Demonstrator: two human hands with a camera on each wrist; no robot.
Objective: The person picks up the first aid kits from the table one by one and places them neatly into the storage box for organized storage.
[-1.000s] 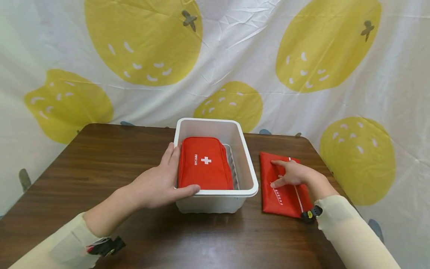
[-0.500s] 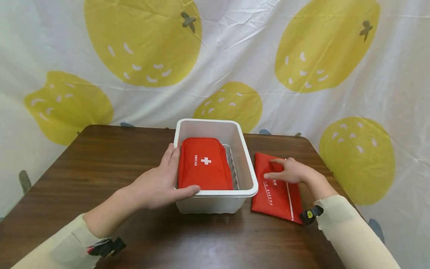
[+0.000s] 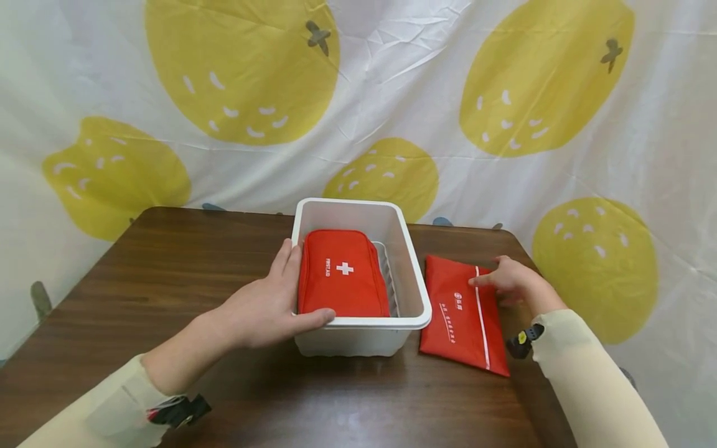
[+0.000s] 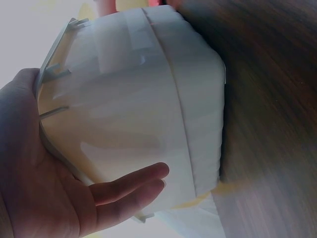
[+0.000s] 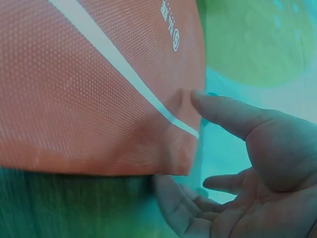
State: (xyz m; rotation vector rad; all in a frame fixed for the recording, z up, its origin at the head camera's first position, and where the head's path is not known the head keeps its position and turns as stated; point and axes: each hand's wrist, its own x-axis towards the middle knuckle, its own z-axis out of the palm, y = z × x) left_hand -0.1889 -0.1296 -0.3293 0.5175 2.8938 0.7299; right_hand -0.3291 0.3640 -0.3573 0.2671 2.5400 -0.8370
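A white plastic bin (image 3: 419, 274) stands mid-table, holding a red first aid pouch (image 3: 347, 283) with a white cross. My left hand (image 3: 266, 311) rests on its near left corner, thumb along the front rim and fingers stretched against the outer side wall, as the left wrist view also shows. To the right of the bin lies a flat red bag (image 3: 456, 311) with a white stripe and white printing. My right hand (image 3: 511, 280) is at the bag's right edge, thumb over the top near the stripe. In the right wrist view the fingers (image 5: 171, 198) reach by the bag's lower edge.
The brown wooden table (image 3: 224, 249) extends left and in front of the bin. Behind it hangs a white cloth (image 3: 392, 74) with yellow lemon prints. A ribbed whitish item (image 3: 386, 274) lies inside the bin beside the pouch.
The flat red bag slid left toward the bin under my right hand. That hand then moved right, to the bag's right edge. The left hand and bin stayed put.
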